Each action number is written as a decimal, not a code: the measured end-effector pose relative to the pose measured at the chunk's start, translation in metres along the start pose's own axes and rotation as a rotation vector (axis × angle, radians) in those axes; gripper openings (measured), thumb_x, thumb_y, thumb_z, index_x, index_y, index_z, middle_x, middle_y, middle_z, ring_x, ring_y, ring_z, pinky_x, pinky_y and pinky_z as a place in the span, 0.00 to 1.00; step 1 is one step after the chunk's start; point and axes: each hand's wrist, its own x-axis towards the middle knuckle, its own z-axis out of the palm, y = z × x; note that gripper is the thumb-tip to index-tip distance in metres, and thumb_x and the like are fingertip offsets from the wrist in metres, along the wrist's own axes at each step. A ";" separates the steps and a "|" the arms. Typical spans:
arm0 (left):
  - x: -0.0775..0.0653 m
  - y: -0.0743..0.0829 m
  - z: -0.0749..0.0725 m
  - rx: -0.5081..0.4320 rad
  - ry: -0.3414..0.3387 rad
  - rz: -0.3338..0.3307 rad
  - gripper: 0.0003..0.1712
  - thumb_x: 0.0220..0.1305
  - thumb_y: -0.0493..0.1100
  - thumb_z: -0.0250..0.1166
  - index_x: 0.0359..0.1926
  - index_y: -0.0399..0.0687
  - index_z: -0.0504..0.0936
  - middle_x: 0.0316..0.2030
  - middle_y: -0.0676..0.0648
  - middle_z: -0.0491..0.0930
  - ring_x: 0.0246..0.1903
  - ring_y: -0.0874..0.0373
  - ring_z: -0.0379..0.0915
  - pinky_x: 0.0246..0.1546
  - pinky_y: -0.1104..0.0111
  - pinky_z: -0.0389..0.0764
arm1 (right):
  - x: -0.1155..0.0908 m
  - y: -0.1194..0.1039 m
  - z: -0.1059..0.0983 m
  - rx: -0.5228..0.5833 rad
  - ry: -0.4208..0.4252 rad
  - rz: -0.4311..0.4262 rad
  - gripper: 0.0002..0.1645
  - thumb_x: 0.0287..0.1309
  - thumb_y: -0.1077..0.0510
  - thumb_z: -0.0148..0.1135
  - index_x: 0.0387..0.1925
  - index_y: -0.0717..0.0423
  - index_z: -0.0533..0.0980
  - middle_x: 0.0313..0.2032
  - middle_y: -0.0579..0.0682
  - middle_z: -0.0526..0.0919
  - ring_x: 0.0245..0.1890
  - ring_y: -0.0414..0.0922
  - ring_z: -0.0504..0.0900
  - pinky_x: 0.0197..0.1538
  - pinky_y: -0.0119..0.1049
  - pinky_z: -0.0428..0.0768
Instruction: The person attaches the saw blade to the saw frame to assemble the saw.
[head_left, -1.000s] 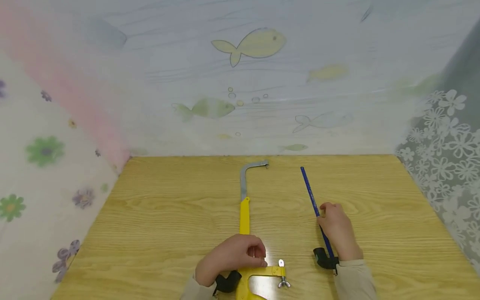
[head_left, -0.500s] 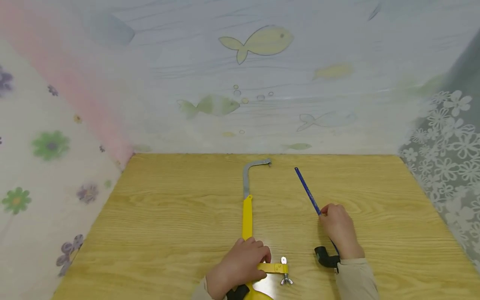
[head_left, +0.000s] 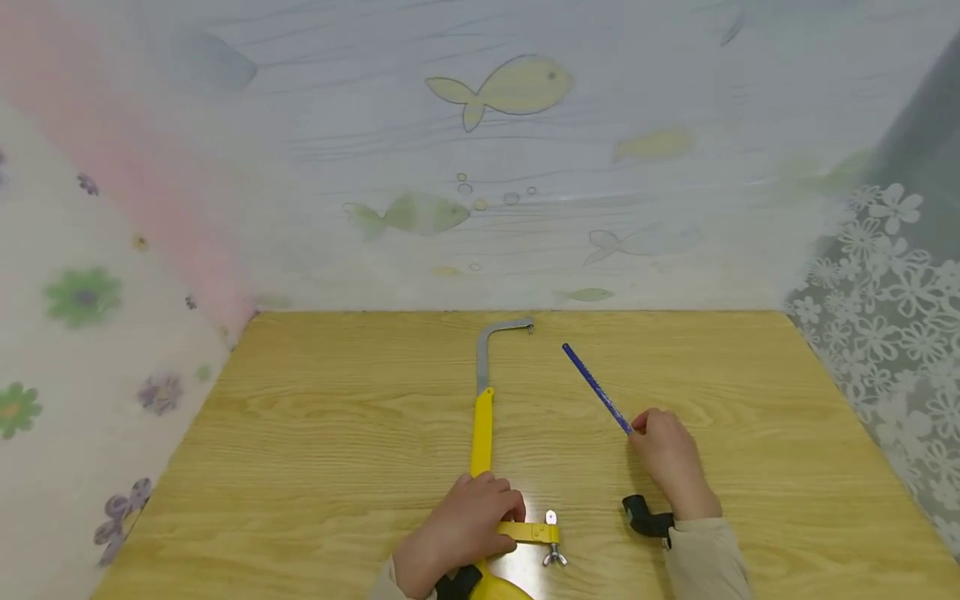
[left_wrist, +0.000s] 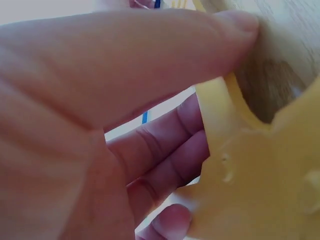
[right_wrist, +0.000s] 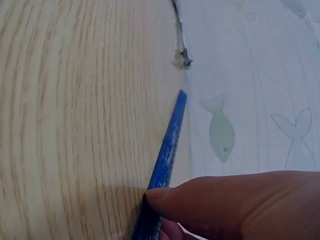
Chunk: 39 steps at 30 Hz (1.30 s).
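Observation:
A hacksaw frame (head_left: pixel 482 429) with a yellow body and a grey hooked front lies lengthwise on the wooden table. My left hand (head_left: pixel 465 521) grips its yellow rear part, just ahead of the handle. In the left wrist view the thumb and curled fingers close around the yellow metal (left_wrist: pixel 260 175). A wing nut (head_left: pixel 554 557) hangs from the short arm beside this hand. My right hand (head_left: pixel 667 457) pinches a blue hacksaw blade (head_left: pixel 597 390) between thumb and fingers. The blade's far end points forward and left, toward the frame's hook; its near end is hidden by the hand.
The wooden table (head_left: pixel 337 417) meets a back wall (head_left: pixel 337 267) printed with fish. Flower-patterned side walls stand left and right. A black strap mount (head_left: pixel 647 518) sits at the right wrist.
My left hand has gone from loosely over the frame to gripping it. My right hand has turned the blade, its far end swinging left toward the frame.

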 end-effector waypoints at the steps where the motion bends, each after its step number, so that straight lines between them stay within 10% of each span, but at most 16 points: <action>1: 0.000 -0.001 0.000 -0.001 -0.001 0.004 0.11 0.43 0.48 0.69 0.29 0.64 0.74 0.22 0.65 0.60 0.27 0.68 0.57 0.28 0.72 0.54 | -0.001 0.000 0.000 0.000 -0.004 0.004 0.09 0.52 0.64 0.53 0.35 0.67 0.72 0.30 0.56 0.74 0.27 0.48 0.70 0.31 0.42 0.68; 21: -0.001 -0.001 0.002 0.009 0.016 0.005 0.11 0.42 0.49 0.68 0.27 0.63 0.74 0.22 0.65 0.60 0.26 0.69 0.56 0.29 0.73 0.55 | -0.004 0.009 -0.003 -0.033 -0.101 -0.064 0.10 0.57 0.53 0.56 0.32 0.57 0.74 0.21 0.46 0.73 0.18 0.42 0.67 0.24 0.36 0.65; 39: 0.000 0.003 0.001 0.015 0.011 -0.047 0.13 0.42 0.53 0.70 0.27 0.64 0.73 0.26 0.60 0.57 0.27 0.65 0.54 0.26 0.74 0.57 | 0.014 0.011 0.016 0.696 -0.205 0.024 0.18 0.60 0.57 0.52 0.44 0.69 0.67 0.20 0.53 0.73 0.18 0.43 0.73 0.24 0.37 0.76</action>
